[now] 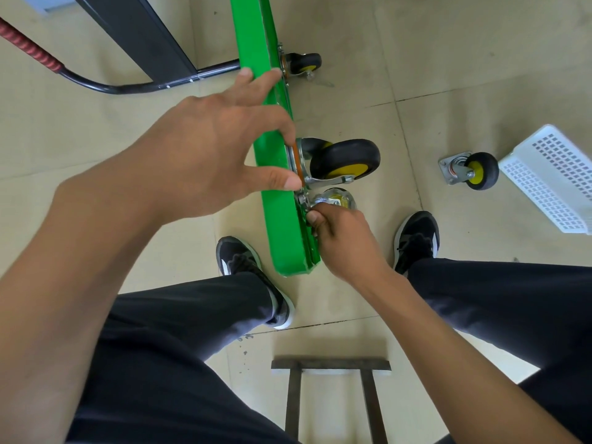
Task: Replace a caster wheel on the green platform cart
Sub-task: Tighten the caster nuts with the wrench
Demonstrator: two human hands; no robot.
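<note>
The green cart (pixel 272 161) stood tipped on its edge on the tiled floor (pixel 448 59), between the person's shoes. The left hand (pixel 205 149) gripped the cart's edge, thumb pressing beside the mounted caster wheel (pixel 344 163). The right hand (pixel 339 238) was curled round something small at the wheel's mounting plate; I couldn't tell what. A loose caster (pixel 471 169) lay well apart on the floor, just beside a white basket (pixel 551 177).
</note>
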